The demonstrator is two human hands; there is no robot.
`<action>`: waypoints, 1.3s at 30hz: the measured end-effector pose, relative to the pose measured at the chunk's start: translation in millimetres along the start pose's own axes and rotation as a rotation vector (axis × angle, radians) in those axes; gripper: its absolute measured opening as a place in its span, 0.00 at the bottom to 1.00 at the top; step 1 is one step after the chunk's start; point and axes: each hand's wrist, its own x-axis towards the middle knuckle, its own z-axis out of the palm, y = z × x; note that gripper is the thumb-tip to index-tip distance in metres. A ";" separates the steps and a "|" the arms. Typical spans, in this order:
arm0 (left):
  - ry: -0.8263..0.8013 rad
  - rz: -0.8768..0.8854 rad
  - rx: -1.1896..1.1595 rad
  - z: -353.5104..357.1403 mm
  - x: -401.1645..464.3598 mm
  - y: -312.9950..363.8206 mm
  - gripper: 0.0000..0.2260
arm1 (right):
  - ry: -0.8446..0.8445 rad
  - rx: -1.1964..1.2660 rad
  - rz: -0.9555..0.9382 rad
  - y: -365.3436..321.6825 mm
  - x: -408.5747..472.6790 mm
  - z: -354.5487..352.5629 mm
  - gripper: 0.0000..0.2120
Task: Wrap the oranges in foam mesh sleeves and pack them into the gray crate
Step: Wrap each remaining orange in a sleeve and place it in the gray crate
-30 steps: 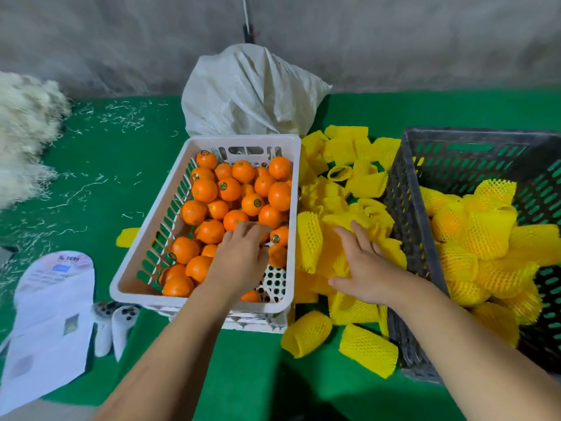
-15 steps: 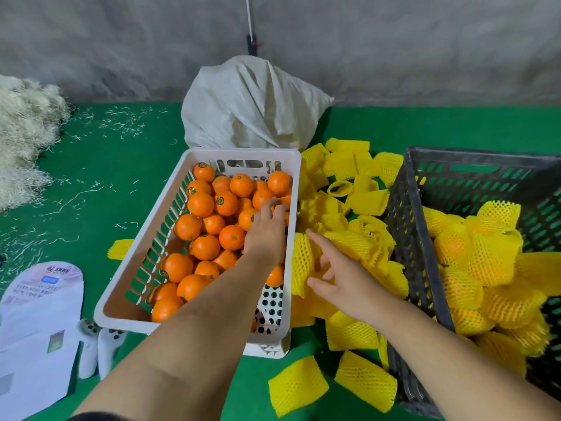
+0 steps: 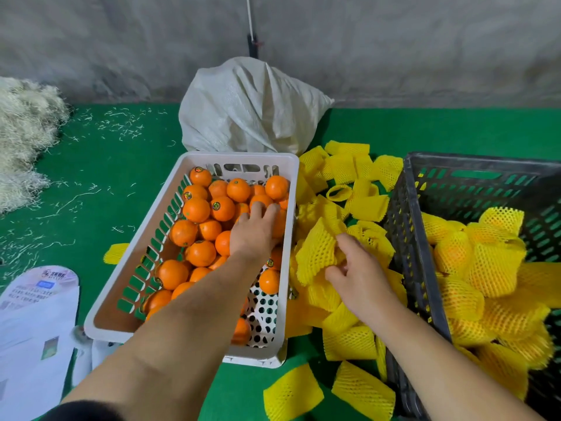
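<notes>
Several bare oranges [image 3: 197, 209] fill a white slotted basket [image 3: 239, 158] at the centre. My left hand [image 3: 253, 235] reaches into it, fingers curled over one orange [image 3: 280, 223] by the right wall. A pile of yellow foam mesh sleeves [image 3: 349, 168] lies between the basket and the gray crate [image 3: 406, 189]. Above the pile my right hand [image 3: 361, 271] pinches one sleeve [image 3: 315, 253] between thumb and fingers. The gray crate on the right holds several oranges wrapped in sleeves [image 3: 491, 268].
A tied white sack [image 3: 249, 110] stands behind the basket against the grey wall. A heap of pale straw [image 3: 24, 132] lies far left. White printed bags [image 3: 33, 329] lie at the near left. Two loose sleeves [image 3: 361, 390] lie on the green mat near me.
My left hand moved from the basket's near end to oranges by its right wall. My right hand shifted forward on the pile and lifted one sleeve.
</notes>
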 end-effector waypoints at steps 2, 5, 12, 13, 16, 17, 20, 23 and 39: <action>0.070 -0.110 -0.290 -11.5 -16.2 -0.1 0.33 | 0.078 0.018 0.004 -3.2 2.1 -1.6 0.16; 0.214 -0.249 -0.798 -30.4 -46.5 10.3 0.41 | 0.115 0.342 0.021 -14.5 2.5 -3.3 0.12; 0.177 -0.226 -1.397 -73.1 -110.0 61.2 0.37 | 0.279 0.433 0.176 -9.1 0.2 -19.1 0.07; 0.105 -0.228 -1.527 -76.3 -114.1 72.1 0.36 | 0.290 0.409 0.187 -8.9 -0.9 -19.4 0.08; -0.135 -0.164 -1.667 -76.3 -118.8 92.7 0.33 | 0.322 0.251 0.161 -7.4 -4.7 -17.5 0.17; -0.199 -0.122 -1.661 -74.3 -119.5 94.7 0.32 | 0.333 0.237 0.151 -9.3 -7.1 -16.7 0.17; -0.330 -0.105 -1.715 -69.4 -122.9 90.2 0.30 | 0.346 0.295 0.145 -14.4 -10.3 -15.1 0.23; -0.445 -0.164 -1.867 -63.8 -120.8 82.2 0.37 | 0.308 0.200 0.103 -15.2 -8.3 -17.1 0.14; -0.070 -0.048 -1.444 -56.7 -116.6 87.5 0.35 | 0.298 0.383 0.166 -12.5 -1.2 -18.1 0.07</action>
